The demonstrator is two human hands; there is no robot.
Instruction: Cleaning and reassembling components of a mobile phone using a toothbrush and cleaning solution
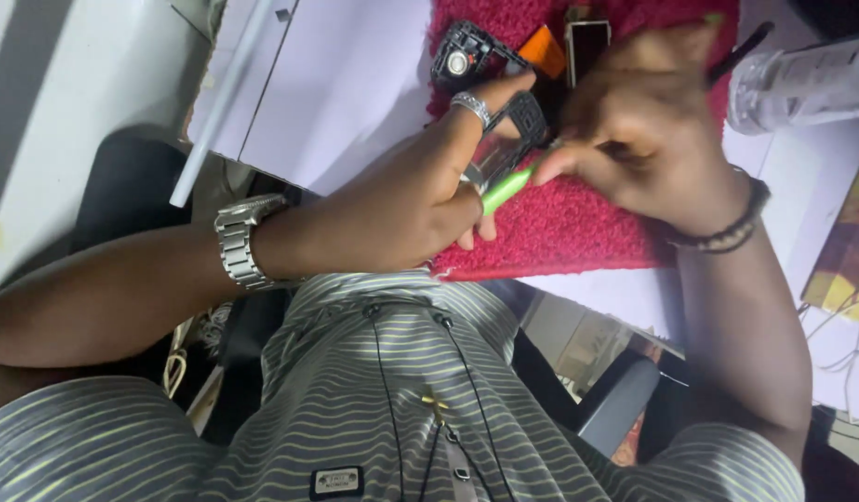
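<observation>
Over the red mat (578, 232), the left hand (401, 200) pinches a black frame (522, 125) while the right hand (648, 125) closes on a green tool (506, 189), seemingly mid-disassembly, with loose parts (552, 51) already out.

red mat (578, 232): rough, fuzzy cloth, matt | green tool (508, 188) in my fingers: smooth plastic, slight sheen | black frame (527, 121): matt plastic, probably | my wristwatch (239, 240) and ring (473, 106): polished metal | bottle (806, 85): clear glossy plastic | my shirt (392, 409): soft striped cloth
</observation>
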